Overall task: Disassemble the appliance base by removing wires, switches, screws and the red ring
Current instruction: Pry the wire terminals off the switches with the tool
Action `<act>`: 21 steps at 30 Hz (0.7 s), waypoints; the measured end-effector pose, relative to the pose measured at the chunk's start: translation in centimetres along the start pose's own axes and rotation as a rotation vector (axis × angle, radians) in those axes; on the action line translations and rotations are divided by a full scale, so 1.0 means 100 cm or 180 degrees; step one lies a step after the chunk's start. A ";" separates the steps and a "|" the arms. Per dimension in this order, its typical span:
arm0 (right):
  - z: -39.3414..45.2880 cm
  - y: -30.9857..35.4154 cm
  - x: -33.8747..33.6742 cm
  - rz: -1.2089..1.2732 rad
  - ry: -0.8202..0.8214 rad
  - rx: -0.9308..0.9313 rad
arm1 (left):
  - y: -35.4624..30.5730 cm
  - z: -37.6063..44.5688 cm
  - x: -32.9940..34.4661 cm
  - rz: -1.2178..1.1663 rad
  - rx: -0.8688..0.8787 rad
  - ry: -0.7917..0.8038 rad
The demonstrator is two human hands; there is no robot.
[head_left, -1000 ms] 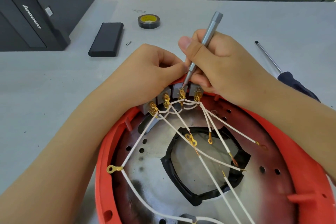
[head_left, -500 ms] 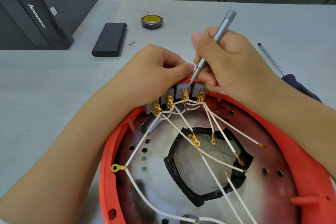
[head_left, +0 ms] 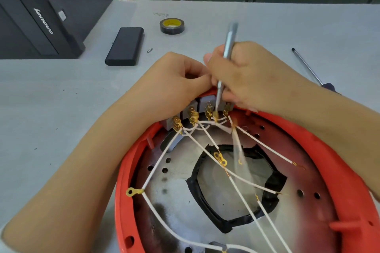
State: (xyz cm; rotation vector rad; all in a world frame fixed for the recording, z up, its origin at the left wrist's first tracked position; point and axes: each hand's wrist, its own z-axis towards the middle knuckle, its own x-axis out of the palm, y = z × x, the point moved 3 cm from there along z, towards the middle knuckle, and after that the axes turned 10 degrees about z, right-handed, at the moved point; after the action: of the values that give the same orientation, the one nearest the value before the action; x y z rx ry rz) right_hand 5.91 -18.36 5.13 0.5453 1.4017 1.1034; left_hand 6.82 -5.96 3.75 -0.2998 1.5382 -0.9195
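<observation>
A brass terminal (head_left: 215,117) on the row of grey switches (head_left: 202,107) sits at the far rim of the red ring (head_left: 131,170), with the tip of a slim silver tool (head_left: 226,55) pressed down onto it. The tool's long axis runs nearly upright, leaning slightly away from the wearer, so the terminal lies directly below the grip and a little toward the wearer. The right hand (head_left: 253,76) is closed around the tool's shaft like a pen, thumb and fingers wrapped tight. The left hand (head_left: 170,86) is curled just beside it, fingertips pinched at the back of the switch row; what exactly they pinch is hidden. The right hand is the nearer to the terminal, and any prying looks likely to follow the tool's axis down and then outward. White wires (head_left: 207,139) fan from the terminals across the metal base plate (head_left: 176,189) toward the wearer, several ending in loose brass lugs; one wire near the middle is blurred. On the grey table (head_left: 61,109) beyond lie a black case (head_left: 124,46), a roll of tape (head_left: 172,25), a small screw (head_left: 149,50) and, off to the right, a second screwdriver (head_left: 308,70), well apart from the work.
</observation>
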 end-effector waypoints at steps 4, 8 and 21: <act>-0.010 -0.002 0.004 -0.0219 -0.0208 -0.0241 | 0.001 0.001 0.000 0.0044 0.0000 -0.0041; -0.009 -0.005 -0.006 0.0770 -0.0601 -0.0151 | 0.001 -0.002 0.000 0.0009 0.0054 -0.0054; -0.007 -0.007 -0.003 0.0930 -0.0492 -0.0278 | 0.001 -0.002 -0.001 0.0060 0.0058 -0.0052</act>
State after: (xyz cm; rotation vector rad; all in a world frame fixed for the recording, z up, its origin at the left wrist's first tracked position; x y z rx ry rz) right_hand 5.54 -19.15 4.56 0.7726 1.1579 1.3189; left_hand 6.64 -5.77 3.73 -0.2787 1.5145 -0.9135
